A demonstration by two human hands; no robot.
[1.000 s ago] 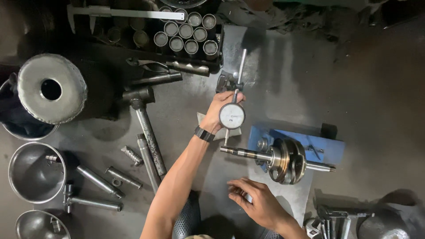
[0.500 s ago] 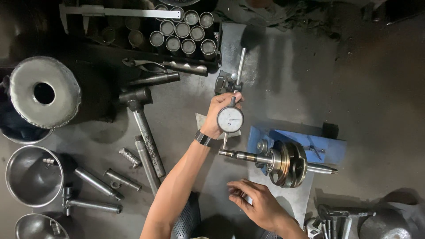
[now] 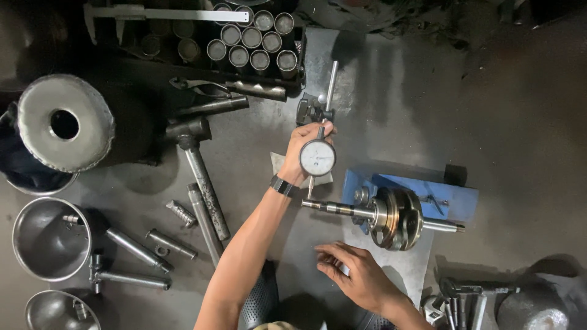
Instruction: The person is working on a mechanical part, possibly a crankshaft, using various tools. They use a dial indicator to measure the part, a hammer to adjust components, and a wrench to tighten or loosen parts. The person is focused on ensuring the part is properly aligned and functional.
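Near the middle of the grey tabletop (image 3: 501, 122), a crankshaft (image 3: 391, 217) lies level across a blue stand (image 3: 455, 198), its long journal pointing left. The left hand (image 3: 306, 153) holds a dial gauge (image 3: 317, 157) just above that journal, fingers wrapped around the back of the round body, and the gauge's thin stem reaches down to, or almost to, the shaft; from this angle contact cannot be confirmed. The gauge's upright post (image 3: 331, 85) and clamp stand behind the hand. The right hand (image 3: 361, 278) rests empty on the tabletop below the crankshaft, fingers loosely spread, touching no tool. So the shaft looks mounted and the gauge brought to it, while the gauge appears still hand-held rather than settled. A hammer (image 3: 199, 174) and loose steel pins lie to the left.
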